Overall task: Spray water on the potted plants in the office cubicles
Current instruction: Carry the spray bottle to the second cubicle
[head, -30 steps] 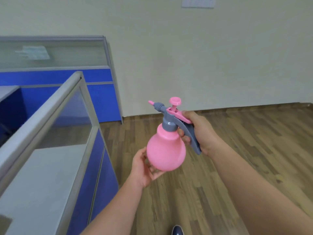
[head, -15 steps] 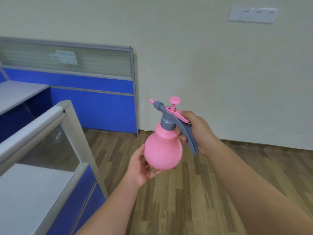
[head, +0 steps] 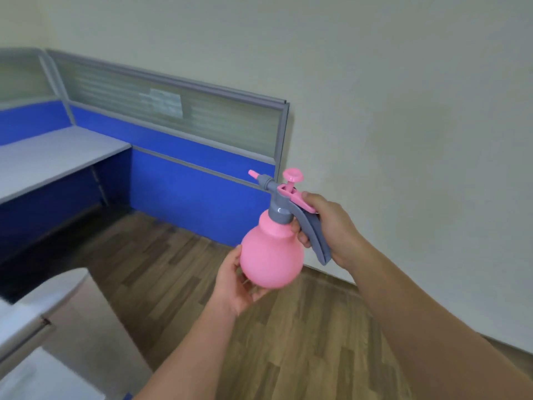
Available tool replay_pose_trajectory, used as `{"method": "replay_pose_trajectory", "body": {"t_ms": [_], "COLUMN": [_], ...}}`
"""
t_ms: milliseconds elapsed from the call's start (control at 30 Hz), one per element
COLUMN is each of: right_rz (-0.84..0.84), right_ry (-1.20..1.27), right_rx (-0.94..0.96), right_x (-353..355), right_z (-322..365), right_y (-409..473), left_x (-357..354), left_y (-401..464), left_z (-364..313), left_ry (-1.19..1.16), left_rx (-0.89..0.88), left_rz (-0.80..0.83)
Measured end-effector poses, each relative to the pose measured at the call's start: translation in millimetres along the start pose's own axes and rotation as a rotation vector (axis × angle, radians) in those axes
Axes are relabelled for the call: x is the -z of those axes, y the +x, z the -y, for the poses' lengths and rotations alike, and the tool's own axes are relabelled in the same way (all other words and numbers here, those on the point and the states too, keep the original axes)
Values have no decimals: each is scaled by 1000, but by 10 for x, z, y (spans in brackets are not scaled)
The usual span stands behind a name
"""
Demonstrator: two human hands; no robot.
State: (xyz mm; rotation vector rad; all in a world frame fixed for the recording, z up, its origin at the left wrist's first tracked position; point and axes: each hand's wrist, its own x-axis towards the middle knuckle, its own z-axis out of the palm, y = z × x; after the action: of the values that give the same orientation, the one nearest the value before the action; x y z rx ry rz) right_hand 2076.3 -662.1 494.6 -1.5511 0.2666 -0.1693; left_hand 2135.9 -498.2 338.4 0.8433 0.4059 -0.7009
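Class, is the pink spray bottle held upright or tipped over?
Nearly upright: the spray bottle leans slightly, nozzle uppermost, left hand under its base.

A blue cubicle partition (head: 178,168) with frosted glass meets a grey desk (head: 52,157) above wood flooring (head: 302,342).

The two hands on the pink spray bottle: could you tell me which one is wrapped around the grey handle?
The right hand grips the grey handle; the left hand only cups the round base of the pink spray bottle.
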Motion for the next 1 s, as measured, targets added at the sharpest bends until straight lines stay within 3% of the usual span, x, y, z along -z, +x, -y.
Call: {"method": "replay_pose_trajectory", "body": {"t_ms": [233,567,1000], "right_rz": [172,567,1140], "right_ry": [-20,-84,-160], "right_rx": [-33,-40,-91], "right_x": [-329,-1428,-3712], "right_z": [-3,84,195], "right_y": [1270,3043,4109], "left_x": [71,439,1457], "left_y": [677,1472,1379], "left_z": [-760,-1888,-3110], "left_ry": [-49,-286,-654], "left_rx": [-106,-315,-626], "left_rz": [-118,-367,-660]}}
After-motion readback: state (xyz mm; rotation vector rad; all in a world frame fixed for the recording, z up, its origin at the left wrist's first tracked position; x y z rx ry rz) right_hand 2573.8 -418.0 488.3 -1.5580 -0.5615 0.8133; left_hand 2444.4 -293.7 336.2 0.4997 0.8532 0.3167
